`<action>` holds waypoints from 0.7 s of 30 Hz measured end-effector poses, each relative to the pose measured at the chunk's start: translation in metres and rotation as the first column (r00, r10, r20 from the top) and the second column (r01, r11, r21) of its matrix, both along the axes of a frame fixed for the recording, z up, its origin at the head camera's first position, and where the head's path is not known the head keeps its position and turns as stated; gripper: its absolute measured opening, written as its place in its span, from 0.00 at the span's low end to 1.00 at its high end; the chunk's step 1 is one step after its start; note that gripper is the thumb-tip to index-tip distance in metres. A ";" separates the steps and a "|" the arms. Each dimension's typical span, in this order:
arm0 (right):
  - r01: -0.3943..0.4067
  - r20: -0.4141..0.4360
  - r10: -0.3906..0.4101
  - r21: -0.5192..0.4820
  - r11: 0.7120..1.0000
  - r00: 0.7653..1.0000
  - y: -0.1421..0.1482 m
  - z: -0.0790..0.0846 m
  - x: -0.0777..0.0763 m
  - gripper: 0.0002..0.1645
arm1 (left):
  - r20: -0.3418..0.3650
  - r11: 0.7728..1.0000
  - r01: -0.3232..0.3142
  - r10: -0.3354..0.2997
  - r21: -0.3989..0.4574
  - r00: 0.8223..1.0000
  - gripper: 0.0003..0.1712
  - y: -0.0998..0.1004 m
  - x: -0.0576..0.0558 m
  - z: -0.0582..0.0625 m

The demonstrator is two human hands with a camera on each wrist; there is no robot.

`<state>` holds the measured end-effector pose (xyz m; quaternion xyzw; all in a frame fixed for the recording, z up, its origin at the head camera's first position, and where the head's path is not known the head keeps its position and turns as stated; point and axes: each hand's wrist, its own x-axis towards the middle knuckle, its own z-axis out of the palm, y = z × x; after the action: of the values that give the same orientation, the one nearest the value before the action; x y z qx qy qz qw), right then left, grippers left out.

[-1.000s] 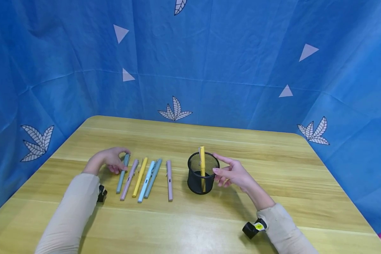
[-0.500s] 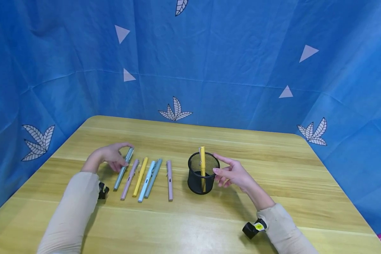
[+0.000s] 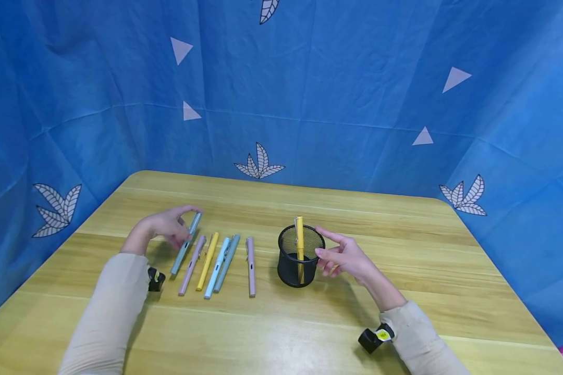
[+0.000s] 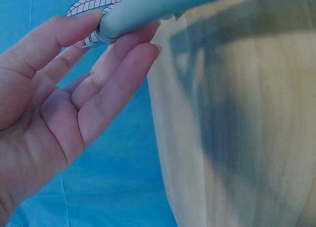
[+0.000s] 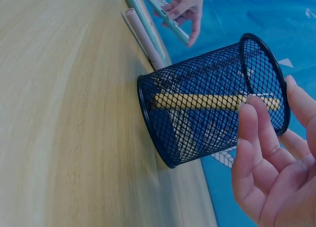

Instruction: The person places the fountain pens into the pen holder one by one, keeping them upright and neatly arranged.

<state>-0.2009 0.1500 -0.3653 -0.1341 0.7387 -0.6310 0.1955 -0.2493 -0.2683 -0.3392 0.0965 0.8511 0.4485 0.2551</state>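
In the head view my left hand pinches a teal pen, which slants above the table at the left end of the pens. Up close in the left wrist view, thumb and fingers grip one end of that teal pen. A black mesh pen cup stands upright at mid-table with one yellow pen inside. My right hand holds the cup at its right side, index finger along the rim. In the right wrist view, fingers lie against the mesh of the cup.
Between hand and cup lie a purple pen, a yellow pen, a light blue pen, a blue-grey pen and, apart, another purple pen. A blue patterned cloth hangs behind the wooden table.
My left hand has lifted the teal pen off the table and moved it slightly up and to the right. The right hand and the pen cup have stayed put.
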 end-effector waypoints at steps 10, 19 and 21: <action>0.012 0.000 -0.012 0.000 1.000 1.000 0.001 -0.001 0.000 0.41 | -0.045 0.995 0.010 -0.006 0.095 0.999 0.43 0.009 -0.001 0.007; 0.018 0.001 -0.018 -0.004 1.000 1.000 0.000 0.000 0.000 0.40 | -0.069 0.989 0.023 -0.013 0.145 0.998 0.44 0.019 0.001 0.009; 0.020 0.003 -0.020 -0.005 1.000 1.000 0.000 -0.001 0.000 0.40 | -0.074 0.990 0.034 -0.024 0.140 0.997 0.44 0.022 0.000 0.009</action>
<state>-0.2005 0.1504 -0.3658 -0.1264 0.7380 -0.6350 0.1900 -0.2490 -0.2461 -0.3298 0.1429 0.8245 0.4999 0.2232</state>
